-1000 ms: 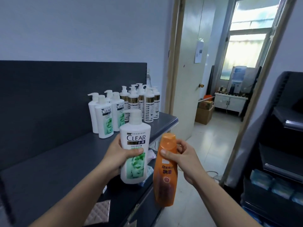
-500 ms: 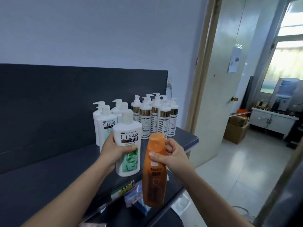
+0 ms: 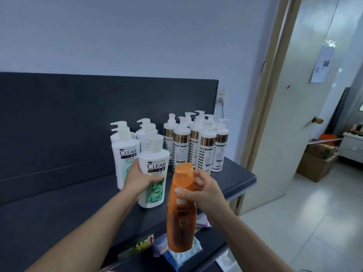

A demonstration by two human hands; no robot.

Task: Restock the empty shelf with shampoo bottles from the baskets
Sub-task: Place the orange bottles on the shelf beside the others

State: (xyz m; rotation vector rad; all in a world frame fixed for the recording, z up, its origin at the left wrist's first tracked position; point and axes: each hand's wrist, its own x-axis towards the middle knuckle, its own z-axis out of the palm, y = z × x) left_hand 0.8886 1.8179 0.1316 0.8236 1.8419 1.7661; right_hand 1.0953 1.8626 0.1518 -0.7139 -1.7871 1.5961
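at shelf, left hand gripping white bottle

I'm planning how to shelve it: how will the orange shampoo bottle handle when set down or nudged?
The orange shampoo bottle is tall and slim, so it probably tips easily if nudged high. Its glossy plastic looks smooth, likely slippery. It shows no dent under the grip of the right hand, so probably stiff.

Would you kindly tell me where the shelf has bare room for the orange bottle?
The widest bare patch of the shelf lies left of the CLEAR bottles, between back panel and front edge. A narrower strip lies before the gold-banded bottles, toward the right corner. The right rear is crowded with both bottle groups.
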